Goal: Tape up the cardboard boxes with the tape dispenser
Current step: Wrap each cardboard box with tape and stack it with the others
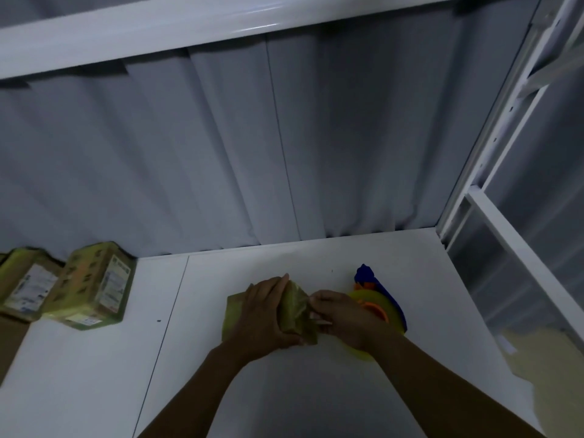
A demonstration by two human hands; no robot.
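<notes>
Your left hand [268,314] wraps over the small brown cardboard box [292,306], fingers curled round its top, mid-way across the white table [221,390]. Your right hand [344,320] pinches the box's right end (tape or flap, too dim to tell). Just behind that hand lies the blue-and-orange tape dispenser [379,298]. Two taped cardboard boxes [91,289] sit far left.

dim light, grey curtain [252,153], white table [94,374], white metal frame [493,172]

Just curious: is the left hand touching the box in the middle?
Touching. Head view shows the left hand curled over the box, gripping it.
</notes>
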